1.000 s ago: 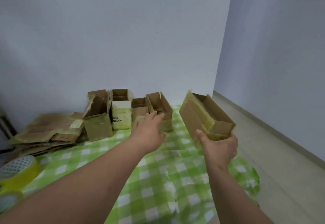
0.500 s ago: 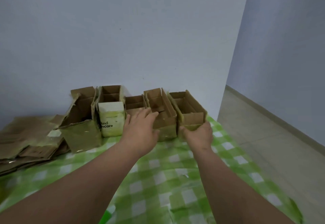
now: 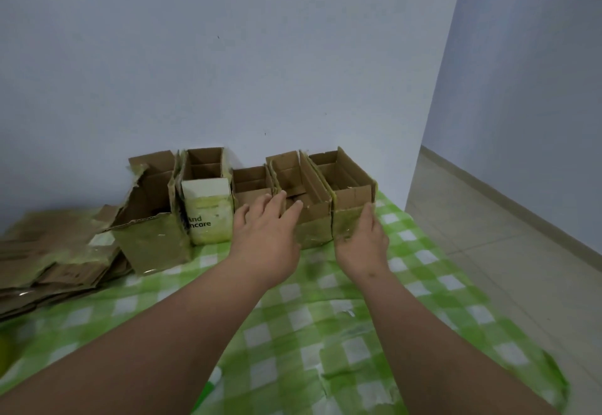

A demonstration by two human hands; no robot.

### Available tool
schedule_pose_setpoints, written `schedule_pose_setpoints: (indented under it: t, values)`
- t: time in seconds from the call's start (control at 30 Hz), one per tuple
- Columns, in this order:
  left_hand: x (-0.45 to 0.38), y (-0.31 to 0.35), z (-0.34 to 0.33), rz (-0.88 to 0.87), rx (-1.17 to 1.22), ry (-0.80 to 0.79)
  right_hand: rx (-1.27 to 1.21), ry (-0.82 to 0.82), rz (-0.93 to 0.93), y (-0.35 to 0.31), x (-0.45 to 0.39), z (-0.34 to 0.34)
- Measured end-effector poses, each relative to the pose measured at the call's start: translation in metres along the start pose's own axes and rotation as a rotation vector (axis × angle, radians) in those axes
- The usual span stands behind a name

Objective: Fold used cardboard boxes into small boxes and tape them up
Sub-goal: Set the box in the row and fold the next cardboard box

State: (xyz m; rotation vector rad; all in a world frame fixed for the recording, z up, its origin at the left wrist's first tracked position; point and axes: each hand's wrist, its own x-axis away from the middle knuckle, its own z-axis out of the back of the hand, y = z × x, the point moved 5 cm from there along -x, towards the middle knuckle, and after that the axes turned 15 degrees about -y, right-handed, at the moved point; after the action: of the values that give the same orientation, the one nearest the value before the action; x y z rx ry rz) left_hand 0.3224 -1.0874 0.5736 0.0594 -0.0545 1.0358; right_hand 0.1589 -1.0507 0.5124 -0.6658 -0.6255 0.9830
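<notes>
Several open-topped folded cardboard boxes stand in a row against the wall on the green checked cloth (image 3: 293,333). The rightmost box (image 3: 347,180) stands upright, touching its neighbour box (image 3: 293,170). My right hand (image 3: 361,242) rests flat against the rightmost box's taped front face, fingers fairly straight. Spread and open, my left hand (image 3: 264,232) hovers by the front of the small low box (image 3: 250,181) and the neighbour box. A white printed box (image 3: 207,209) and a larger torn box (image 3: 150,219) stand further left.
A pile of flattened cardboard (image 3: 49,251) lies at the left on the cloth. A blurred yellow object (image 3: 4,356) shows at the left edge. Bare tiled floor (image 3: 488,251) runs along the right, past the cloth's torn edge.
My right hand carried the box from mid-air and set it down at the right end of the row. Its grip has loosened. My left hand stayed near the row.
</notes>
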Motion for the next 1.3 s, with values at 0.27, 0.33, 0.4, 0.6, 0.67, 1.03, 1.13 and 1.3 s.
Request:
schedule_pose_setpoints:
  t: [0.27, 0.33, 0.4, 0.6, 0.67, 1.03, 1.13, 1.3]
  values:
    - [0.070, -0.026, 0.037, 0.025, -0.062, -0.004, 0.329, -0.066, 0.184, -0.043, 0.077, -0.018]
    - [0.093, -0.044, 0.042, 0.057, -0.110, -0.012, 0.411, -0.086, 0.254, -0.060, 0.098, -0.030]
    - [0.118, -0.066, 0.044, 0.098, -0.140, -0.026, 0.473, -0.116, 0.312, -0.077, 0.118, -0.046]
    - [0.186, -0.148, 0.043, 0.262, -0.184, -0.064, 0.630, -0.250, 0.473, -0.131, 0.162, -0.106]
    - [0.203, -0.179, 0.040, 0.318, -0.173, -0.062, 0.701, -0.275, 0.541, -0.151, 0.170, -0.129]
    - [0.203, -0.320, 0.004, 0.472, -0.115, -0.127, 1.000, -0.316, 0.737, -0.249, 0.152, -0.244]
    - [0.189, -0.348, -0.007, 0.496, -0.051, -0.116, 1.006, -0.315, 0.732, -0.268, 0.132, -0.269]
    - [0.165, -0.376, -0.026, 0.503, 0.025, -0.099, 1.114, -0.305, 0.689, -0.275, 0.101, -0.301]
